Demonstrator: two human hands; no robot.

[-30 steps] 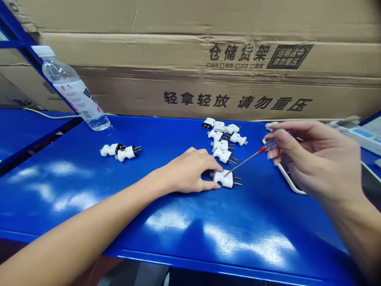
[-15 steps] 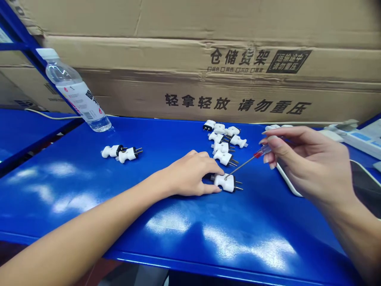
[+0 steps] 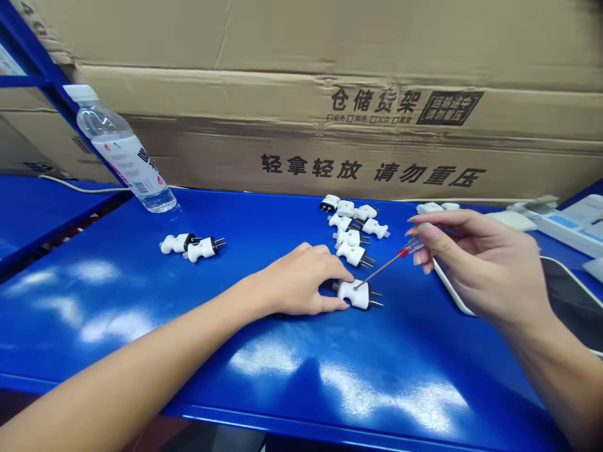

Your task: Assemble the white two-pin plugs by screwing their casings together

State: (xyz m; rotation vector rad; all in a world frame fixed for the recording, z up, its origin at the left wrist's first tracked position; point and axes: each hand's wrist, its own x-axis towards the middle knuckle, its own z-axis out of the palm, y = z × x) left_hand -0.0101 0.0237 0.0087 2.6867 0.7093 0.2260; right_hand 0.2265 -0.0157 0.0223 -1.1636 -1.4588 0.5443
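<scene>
My left hand (image 3: 306, 279) grips a white two-pin plug (image 3: 349, 295) between thumb and forefinger, the plug lying flat on the blue table with its pins to the right. In my right hand (image 3: 475, 263) is a screwdriver (image 3: 380, 271) with a clear and red handle. Its shaft slants down to the left, and the tip rests at the hole in the plug's upper face. Just behind, several more white plugs (image 3: 352, 253) with black pin bases lie in a cluster. Two others (image 3: 202, 249) sit together on the left.
A water bottle (image 3: 127, 154) leans at the back left. Cardboard (image 3: 211, 138) stands along the back edge of the blue table (image 3: 188, 351). Right of my right hand lie a phone-like dark-faced object (image 3: 572, 301) and a white box (image 3: 572, 223). More white pieces (image 3: 429, 208) lie behind that hand.
The camera view has shifted slightly. My left hand still pins the plug, and the screwdriver tip stays at its hole while my right hand shifts slightly left.
</scene>
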